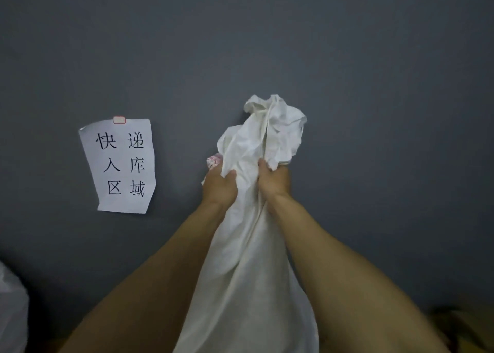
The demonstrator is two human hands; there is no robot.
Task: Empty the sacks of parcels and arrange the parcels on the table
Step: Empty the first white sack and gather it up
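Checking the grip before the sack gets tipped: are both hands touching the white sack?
Touching. The head view shows the left hand and the right hand both clenched around the gathered cloth of the white sack, with no gap.

Wall (374, 112) close behind sack (248, 259); sides seemingly clear.

I see the sack (248, 245) held up before the wall (374, 112), my left hand (219, 185) beside my right hand (274, 181) on it; a paper sign (120, 165) hangs on the wall to the left.
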